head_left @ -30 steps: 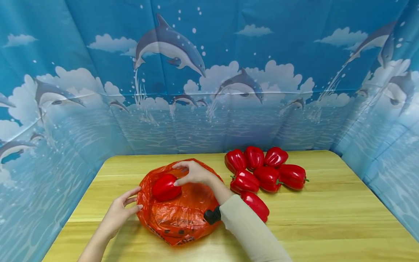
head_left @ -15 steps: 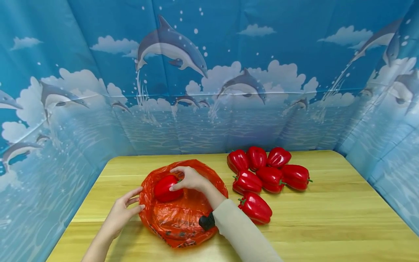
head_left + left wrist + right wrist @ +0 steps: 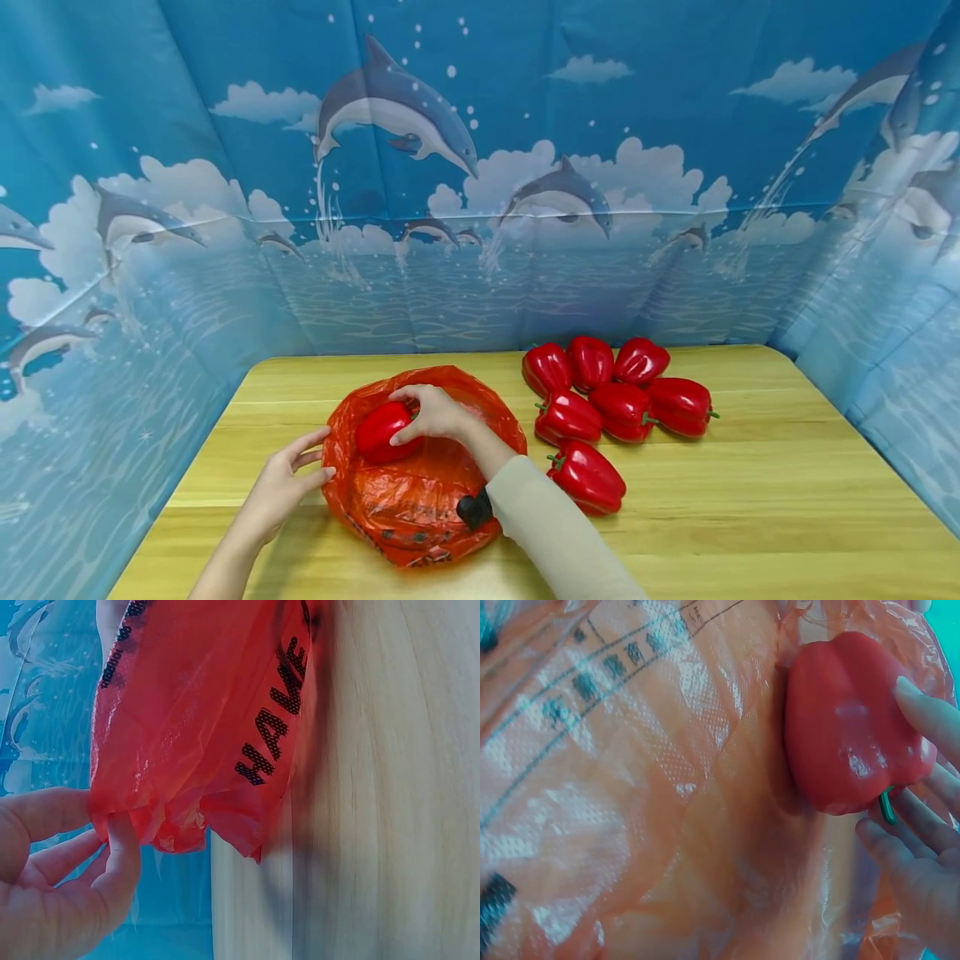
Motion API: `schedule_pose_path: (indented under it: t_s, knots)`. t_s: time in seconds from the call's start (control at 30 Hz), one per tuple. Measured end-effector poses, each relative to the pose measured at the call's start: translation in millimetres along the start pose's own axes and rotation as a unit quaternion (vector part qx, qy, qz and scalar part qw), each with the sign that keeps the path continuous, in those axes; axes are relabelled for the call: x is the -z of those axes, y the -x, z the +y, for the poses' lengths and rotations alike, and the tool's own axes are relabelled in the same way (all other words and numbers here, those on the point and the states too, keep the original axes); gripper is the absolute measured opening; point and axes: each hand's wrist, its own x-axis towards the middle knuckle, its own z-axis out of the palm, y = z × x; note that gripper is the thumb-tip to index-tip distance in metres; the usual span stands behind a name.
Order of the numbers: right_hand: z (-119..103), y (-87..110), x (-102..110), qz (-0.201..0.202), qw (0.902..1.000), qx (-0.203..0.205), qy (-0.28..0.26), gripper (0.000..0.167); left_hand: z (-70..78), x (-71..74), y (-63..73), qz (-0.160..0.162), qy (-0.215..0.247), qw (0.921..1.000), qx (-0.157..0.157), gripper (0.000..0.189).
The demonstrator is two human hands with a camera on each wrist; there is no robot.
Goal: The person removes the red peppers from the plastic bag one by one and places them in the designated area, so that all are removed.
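Observation:
A red bell pepper (image 3: pixel 381 435) with a green stem lies inside the open mouth of an orange-red plastic bag (image 3: pixel 405 500). My right hand (image 3: pixel 433 413) grips it at the stem end; in the right wrist view the thumb rests on the glossy side of the bell pepper (image 3: pixel 851 724) and the other fingers come around near the stem. At the bag's left rim, my left hand (image 3: pixel 283 479) pinches the thin plastic. The left wrist view shows thumb and fingers of the left hand (image 3: pixel 82 877) at a fold of the bag (image 3: pixel 187 727), which carries black printed letters.
Several red bell peppers (image 3: pixel 626 410) are grouped at the back right of the wooden table (image 3: pixel 712 517). One more bell pepper (image 3: pixel 590 477) lies nearer, beside my right sleeve (image 3: pixel 555 517). A blue dolphin-print curtain (image 3: pixel 480 275) surrounds the table's back and sides.
The right hand has come slightly down into the bag with the bell pepper. The left hand keeps its hold on the rim. The whole view has shifted a little.

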Motion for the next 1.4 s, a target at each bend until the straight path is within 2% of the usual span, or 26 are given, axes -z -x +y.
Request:
schedule_pose_path:
  t_s: [0.4, 0.73, 1.03, 1.4]
  knots:
    - [-3, 0.6, 4, -0.013, 0.9999, 0.006, 0.007, 0.058, 1.0, -0.2, 0.7, 0.001, -0.002, 1.0, 0.004, 0.057]
    - [-13, 12.5, 17, -0.024, 0.9994, 0.023, -0.008, 0.057, -1.5, -0.2, 1.5, 0.002, -0.006, 1.0, 0.006, 0.057]
    - [-25, 30.0, 28, -0.027, 0.9989, 0.039, -0.006, 0.06, -2.2, -0.7, 0.5, -0.001, -0.008, 0.9999, 0.009, 0.057]
    - [-31, 62.2, 46, -0.025, 0.9978, 0.055, -0.027, 0.061, -4.3, -1.6, -0.9, -0.008, -0.007, 0.9999, 0.013, 0.058]
